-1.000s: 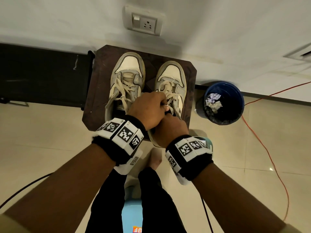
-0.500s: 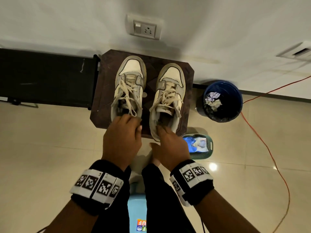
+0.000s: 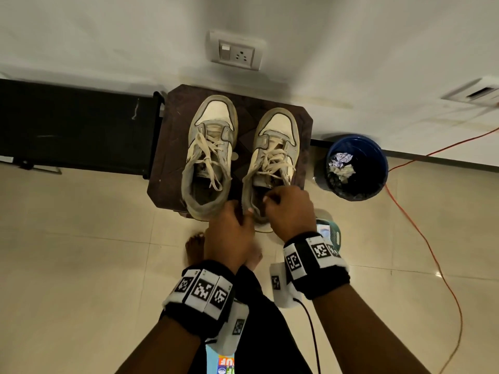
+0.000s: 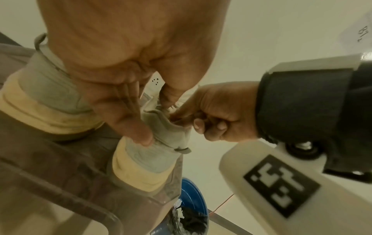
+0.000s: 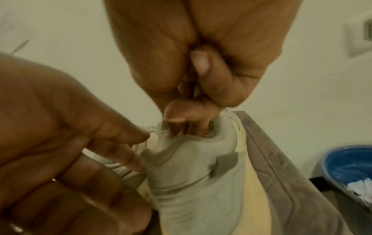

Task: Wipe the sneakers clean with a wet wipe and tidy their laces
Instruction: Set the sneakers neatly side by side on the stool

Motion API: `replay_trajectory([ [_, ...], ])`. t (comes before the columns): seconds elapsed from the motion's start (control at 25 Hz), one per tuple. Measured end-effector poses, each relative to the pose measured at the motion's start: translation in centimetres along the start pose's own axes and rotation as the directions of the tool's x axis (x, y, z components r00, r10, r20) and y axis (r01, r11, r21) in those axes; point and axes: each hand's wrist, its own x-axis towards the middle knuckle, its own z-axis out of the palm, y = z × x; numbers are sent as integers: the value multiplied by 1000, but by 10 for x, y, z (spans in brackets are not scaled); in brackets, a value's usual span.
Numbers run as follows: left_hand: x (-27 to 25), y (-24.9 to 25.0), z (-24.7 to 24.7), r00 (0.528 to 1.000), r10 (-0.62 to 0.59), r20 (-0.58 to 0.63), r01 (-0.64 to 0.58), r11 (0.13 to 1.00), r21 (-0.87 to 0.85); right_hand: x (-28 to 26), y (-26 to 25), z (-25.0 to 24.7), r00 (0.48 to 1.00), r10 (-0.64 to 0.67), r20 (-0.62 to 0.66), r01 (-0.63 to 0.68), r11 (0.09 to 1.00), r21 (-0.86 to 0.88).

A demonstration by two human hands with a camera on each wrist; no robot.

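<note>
Two worn white-and-grey sneakers stand side by side on a brown stool (image 3: 172, 147), toes to the wall. The left sneaker (image 3: 210, 157) has loose cream laces and no hand on it. Both hands are at the heel of the right sneaker (image 3: 275, 155). My left hand (image 3: 247, 211) pinches its grey heel collar (image 4: 169, 132), with the fingers outside and the thumb inside. My right hand (image 3: 267, 198) is curled over the shoe's opening and pinches a thin lace end (image 5: 157, 128) at the collar. No wet wipe shows in either hand.
A blue bin (image 3: 378, 157) with crumpled wipes stands right of the stool. A green basket (image 3: 336, 233) sits on the floor under my right wrist. An orange cable (image 3: 421, 238) runs across the tiles at right. A black low bench (image 3: 75, 125) lies left; a bare foot (image 3: 194, 249) is below the stool.
A second ago both hands worked the right sneaker's laces. They then drew back, one to each shoe's heel. Now the left hand has crossed over, and both are at the right sneaker's heel.
</note>
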Motion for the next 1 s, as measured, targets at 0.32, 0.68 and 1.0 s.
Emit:
replay_trajectory([
  [0.32, 10, -2, 14, 994, -2, 107, 14, 993, -120, 36, -8, 4, 918, -47, 393, 193, 920, -341],
  [0.68, 26, -8, 1, 990, 61, 127, -62, 998, 9, 3, -26, -1, 976, -148, 163, 211, 836, -507],
  [1.0, 33, -1, 4, 957, 208, 204, -267, 906, 329, 12, -30, -1, 920, -372, -125, 279, 845, -456],
])
